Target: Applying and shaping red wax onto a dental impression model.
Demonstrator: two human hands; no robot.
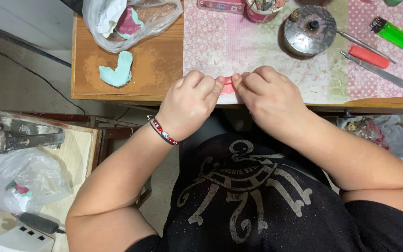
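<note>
Left hand: the left hand (190, 103), just left of the frame's centre, is curled with its fingertips pinching the left end of a small red strip (229, 85); a red and black bracelet (164, 132) circles the wrist.
Right hand: the right hand (271, 93), just right of centre, is curled the same way, fingertips nipping the strip's right end.
Red strip: it lies near the front edge of the wooden table (157, 60), on a pink patterned cloth (225, 42), mostly hidden between the two sets of fingers.
Upper left: a turquoise lump (117, 71) sits on bare wood, below a clear plastic bag (127, 21).
Upper right: a round metal burner (309, 30), a green lighter (392, 33), a red-handled tool (368, 56) and a metal blade (376, 70) lie well apart from the hands.
Lower left: another plastic bag (19, 182) and a white power strip (22, 239) sit on a side surface.
</note>
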